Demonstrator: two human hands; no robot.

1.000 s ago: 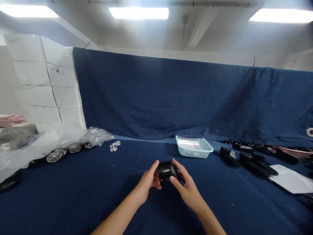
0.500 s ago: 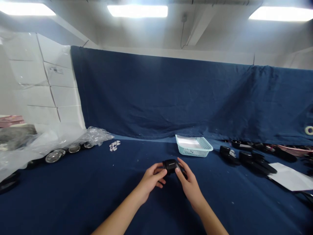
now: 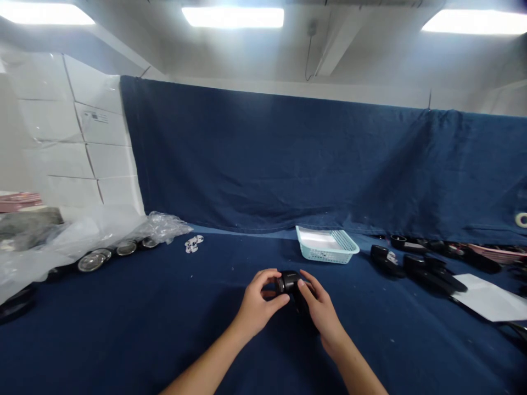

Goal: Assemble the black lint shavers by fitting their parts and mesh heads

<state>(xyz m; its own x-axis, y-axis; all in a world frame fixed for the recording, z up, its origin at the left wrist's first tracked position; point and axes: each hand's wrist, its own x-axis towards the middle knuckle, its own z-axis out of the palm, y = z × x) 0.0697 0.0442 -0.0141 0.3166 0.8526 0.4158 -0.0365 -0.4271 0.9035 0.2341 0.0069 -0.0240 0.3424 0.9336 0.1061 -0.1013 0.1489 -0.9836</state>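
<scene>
Keeping to the work in hand, both hands meet around a black angled handheld device (image 3: pixel 290 280), held above the middle of the blue-covered table (image 3: pixel 164 318), nearest the wearer's side. The left hand (image 3: pixel 258 302) has its fingers and thumb curved around the device's head end, thumb below and fingers above. The right hand (image 3: pixel 323 312) has its fingers clamped on the body, with the thumb laid along the near side.

As a judgement, the handling of this piece is under way rather than finished. The head and body look joined as one piece, so far as the fingers let it be seen; whether anything at the covered end is loose or fully seated, I cannot tell. What is left is also hard to read, though the device is not yet set down.

Beyond the hands, a pale blue basket (image 3: pixel 329 257) holds a white sheet (image 3: pixel 317 240); the device is apart from it. Small white pieces (image 3: pixel 193 243) lie at the far left. More round, shiny-faced parts (image 3: pixel 91 261) sit partly under clear plastic wrap (image 3: pixel 167 226). On the right, other black parts (image 3: pixel 385 263) lie loose near a white paper sheet (image 3: pixel 489 299), apart from the piece being handled.
</scene>
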